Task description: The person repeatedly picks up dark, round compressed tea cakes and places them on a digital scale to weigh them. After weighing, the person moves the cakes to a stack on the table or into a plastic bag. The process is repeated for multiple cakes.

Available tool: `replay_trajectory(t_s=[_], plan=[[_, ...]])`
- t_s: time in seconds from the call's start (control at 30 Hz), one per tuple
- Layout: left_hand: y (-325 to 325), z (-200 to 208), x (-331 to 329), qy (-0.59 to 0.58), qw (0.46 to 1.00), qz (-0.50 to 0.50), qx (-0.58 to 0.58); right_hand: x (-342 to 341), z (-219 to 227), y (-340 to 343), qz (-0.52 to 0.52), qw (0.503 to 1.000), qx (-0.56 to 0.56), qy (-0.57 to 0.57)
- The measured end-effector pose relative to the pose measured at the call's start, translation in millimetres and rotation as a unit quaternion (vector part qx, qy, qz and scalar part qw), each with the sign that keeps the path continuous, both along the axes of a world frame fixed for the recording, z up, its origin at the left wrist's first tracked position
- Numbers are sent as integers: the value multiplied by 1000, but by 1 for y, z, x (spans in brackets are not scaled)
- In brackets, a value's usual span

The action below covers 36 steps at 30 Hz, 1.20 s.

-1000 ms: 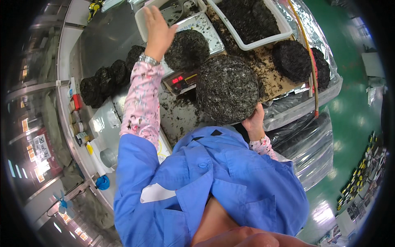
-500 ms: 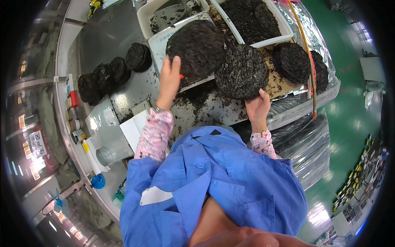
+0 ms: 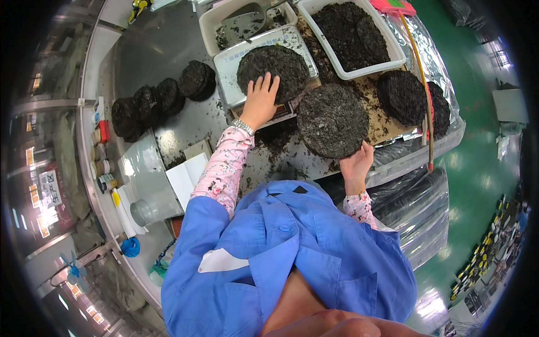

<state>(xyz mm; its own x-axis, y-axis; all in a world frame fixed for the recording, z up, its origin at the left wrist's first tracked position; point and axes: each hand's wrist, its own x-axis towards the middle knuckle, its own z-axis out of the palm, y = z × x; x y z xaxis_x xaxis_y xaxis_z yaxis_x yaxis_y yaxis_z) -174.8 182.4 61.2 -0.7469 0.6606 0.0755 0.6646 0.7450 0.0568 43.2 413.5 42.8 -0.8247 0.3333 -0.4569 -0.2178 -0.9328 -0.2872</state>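
Observation:
A dark round cake of pressed leaf-like flakes [image 3: 283,64] lies flat on the silver plate of a weighing scale [image 3: 230,64]. My left hand [image 3: 261,104] rests on its near left part, fingers spread and stretched over the top. To the right, my right hand [image 3: 357,164] grips the near edge of a second dark pressed cake [image 3: 331,121], thumb at the rim and the other fingers mostly hidden beneath. That cake is held face up beside the scale's right corner.
A row of several dark cakes [image 3: 147,104] leans at the left. More cakes [image 3: 401,98] stand at the right by a yellow stick [image 3: 418,56]. Behind the scale are a white bin [image 3: 210,28] with a scoop [image 3: 244,22] and a white tub [image 3: 370,73] of dark flakes. Crumbs litter the metal table [image 3: 168,45].
The left cake has come down flat onto the scale, and my left hand has shifted from its edge to its top. My right hand still holds the other cake.

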Motion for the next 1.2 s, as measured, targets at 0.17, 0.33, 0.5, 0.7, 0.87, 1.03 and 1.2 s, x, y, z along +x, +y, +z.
replay_trajectory(t_s=[0.17,0.33,0.5,0.7,0.87,1.03,1.2], plan=[[-24,-4,-3,-16,998,-46,-51,12,-11,7,-10,1000,-14,6],[-22,21,-20,-5,998,-26,48,7,-13,10,-32,999,-10,-6],[34,27,-136,-237,917,76,311,1,-2,6,-25,1000,-10,14],[60,-65,-265,-237,959,40,152,13,4,7,-42,999,-7,3],[49,-44,-242,-4,958,53,283,26,-1,6,-68,998,-4,2],[28,28,-103,-203,973,-56,91,18,-16,5,-68,997,-4,-29],[-6,-7,-56,-165,981,-103,3,2,-20,4,-41,999,-18,-13]])
